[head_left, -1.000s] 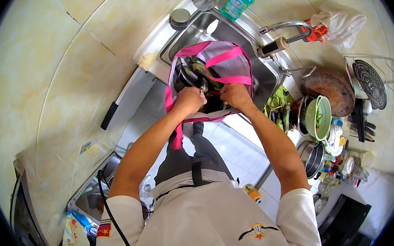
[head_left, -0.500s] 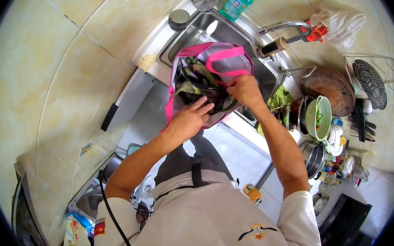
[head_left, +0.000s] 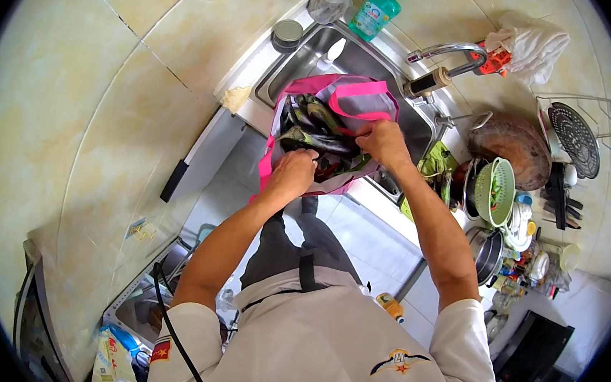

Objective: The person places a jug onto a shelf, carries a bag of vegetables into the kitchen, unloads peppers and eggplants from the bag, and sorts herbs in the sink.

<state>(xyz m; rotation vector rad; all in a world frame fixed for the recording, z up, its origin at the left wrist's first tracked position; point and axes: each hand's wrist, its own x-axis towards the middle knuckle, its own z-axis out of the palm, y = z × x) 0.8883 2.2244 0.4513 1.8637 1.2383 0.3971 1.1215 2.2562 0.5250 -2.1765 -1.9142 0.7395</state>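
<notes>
A pink-edged bag (head_left: 375,102) stands open at the front of the sink, with several dark eggplants (head_left: 323,141) inside. My left hand (head_left: 294,173) reaches over the bag's near left side, its fingers curled in beside the eggplants; what they hold, if anything, is hidden. At the bag's right side, my right hand (head_left: 382,142) has its fingers pressed together near the end of an eggplant and the base of a pink handle. I cannot make out what is between them. Something red and green shows low in the bag between my hands.
Behind the bag lies the steel sink (head_left: 413,121) with a faucet (head_left: 429,81) on its right. A green soap bottle (head_left: 375,14) and a round tin (head_left: 287,33) stand on the rim. To the right are a green colander (head_left: 494,192), a round board (head_left: 510,152) and pots (head_left: 488,255).
My left hand has gone from spread fingers to curled ones at the bag's near side. The eggplants lie differently, and red and green items now show below them. The view has shifted slightly.
</notes>
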